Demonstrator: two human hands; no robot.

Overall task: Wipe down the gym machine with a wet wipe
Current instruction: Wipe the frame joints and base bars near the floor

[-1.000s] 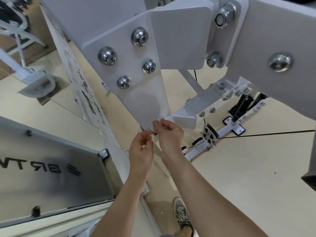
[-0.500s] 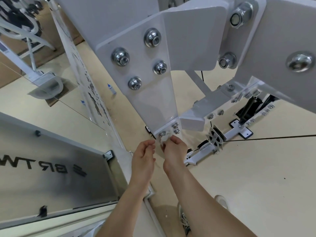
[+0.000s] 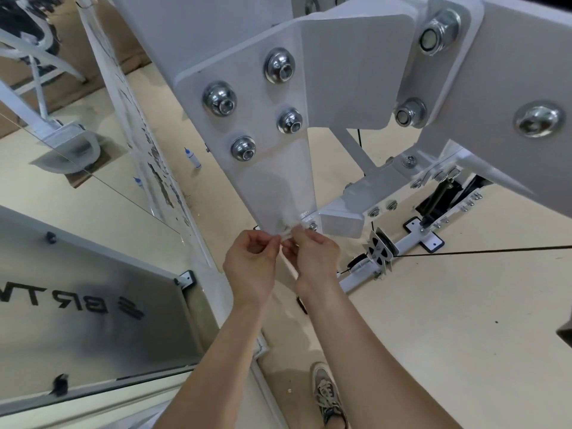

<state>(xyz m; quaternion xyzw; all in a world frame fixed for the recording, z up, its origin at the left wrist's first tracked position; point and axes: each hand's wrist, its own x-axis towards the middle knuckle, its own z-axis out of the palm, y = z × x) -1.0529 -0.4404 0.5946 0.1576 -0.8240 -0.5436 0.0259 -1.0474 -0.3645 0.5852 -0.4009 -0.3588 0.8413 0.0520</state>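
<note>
Left hand (image 3: 250, 267) and right hand (image 3: 312, 258), fingers tight on one wet wipe (image 3: 286, 232) at the gym machine (image 3: 278, 181).

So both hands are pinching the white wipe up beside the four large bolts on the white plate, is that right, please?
Not quite: in the head view the left hand and right hand do pinch the wipe, but at the narrow lower tip of the white plate, well below the four large bolts.
</note>
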